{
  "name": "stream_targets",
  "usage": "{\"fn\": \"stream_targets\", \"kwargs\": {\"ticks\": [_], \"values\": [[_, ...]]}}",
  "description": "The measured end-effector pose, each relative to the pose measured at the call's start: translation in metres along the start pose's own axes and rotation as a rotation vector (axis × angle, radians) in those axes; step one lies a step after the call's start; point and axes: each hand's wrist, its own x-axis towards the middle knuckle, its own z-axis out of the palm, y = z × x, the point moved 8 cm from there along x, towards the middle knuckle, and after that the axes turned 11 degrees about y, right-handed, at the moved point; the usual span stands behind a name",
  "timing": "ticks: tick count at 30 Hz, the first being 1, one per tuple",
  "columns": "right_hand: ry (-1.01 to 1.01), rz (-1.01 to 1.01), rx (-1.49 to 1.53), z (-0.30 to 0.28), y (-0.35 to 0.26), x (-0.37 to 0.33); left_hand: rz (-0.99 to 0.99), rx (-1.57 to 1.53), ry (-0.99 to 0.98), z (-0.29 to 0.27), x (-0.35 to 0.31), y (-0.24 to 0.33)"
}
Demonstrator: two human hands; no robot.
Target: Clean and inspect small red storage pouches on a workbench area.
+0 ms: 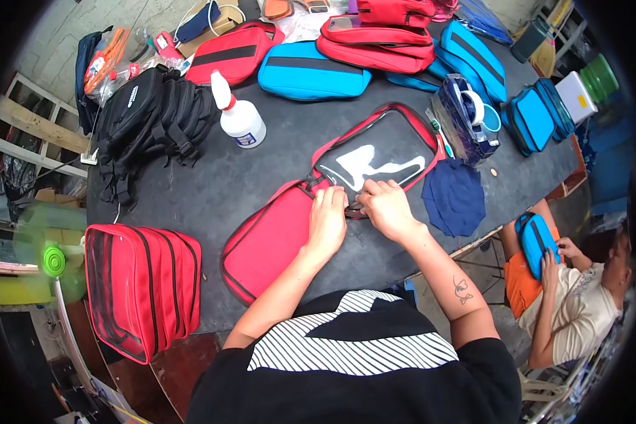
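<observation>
A red zippered case [272,244] lies unfolded in front of me on the dark table. Its red fabric half is toward the lower left. The other half, a clear plastic window [378,159] with red trim and a black zipper edge, points away to the upper right. My left hand [328,220] has its fingers bent and closed on the case's edge, where the two halves meet. Close beside it, my right hand [389,210] pinches the near edge of the window half. The fingers partly cover the spot they grip.
A white spray bottle [244,121] stands beyond the case, near a black backpack [148,116]. Red cases [145,290] stand at left; blue cases [314,71] lie behind. A navy cloth [454,198] and a tape dispenser [466,120] are at right. A seated person [572,304] holds a blue case.
</observation>
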Motion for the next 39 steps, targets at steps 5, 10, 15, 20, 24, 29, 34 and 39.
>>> {"fn": "stream_targets", "kwargs": {"ticks": [5, 10, 15, 20, 24, 29, 34, 39], "values": [[-0.005, 0.057, 0.091, -0.002, 0.004, -0.003, -0.013, -0.009, 0.006, 0.002, -0.002, -0.002], [-0.004, 0.029, 0.084, -0.001, 0.002, 0.0, -0.008, -0.014, 0.009, 0.002, -0.003, -0.003], [0.014, 0.025, 0.097, -0.002, 0.002, 0.0, 0.028, -0.024, 0.051, -0.002, -0.001, 0.001], [0.079, 0.115, 0.024, -0.013, 0.003, 0.001, -0.626, -0.563, 0.22, -0.009, 0.012, -0.06], [0.037, 0.126, -0.005, -0.008, 0.005, -0.003, -0.754, -0.546, 0.162, -0.024, 0.032, -0.061], [0.007, 0.105, -0.038, -0.006, 0.003, 0.0, -0.175, -0.011, 0.267, -0.036, 0.046, -0.049], [0.004, 0.138, -0.068, -0.002, 0.001, 0.01, -0.047, 0.101, 0.248, -0.032, 0.055, -0.045], [0.114, 0.34, -0.023, 0.007, 0.004, 0.024, -0.171, 0.112, 0.077, -0.02, 0.061, -0.06]]}}
